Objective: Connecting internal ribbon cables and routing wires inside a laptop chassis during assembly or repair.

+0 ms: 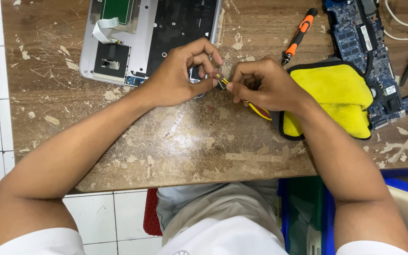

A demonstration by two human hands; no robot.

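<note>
Lap below; left hand (178, 78) pinched small part (218, 75), right hand (260, 85) gripped yellow tweezers (259, 110) over table (190, 141). Best held steady, light squeeze.

A small electronics repair workshop: a worn, scratched wooden desk (190, 146) carries an opened laptop shell (138, 38), a bare blue circuit board (364, 42), an orange-handled screwdriver (298, 35) and a yellow cloth (331, 94).

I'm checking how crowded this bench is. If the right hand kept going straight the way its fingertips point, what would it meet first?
Most likely the left hand: the right hand points leftward, its yellow tweezers at a small part by the left fingers. Depth is unclear.
</note>
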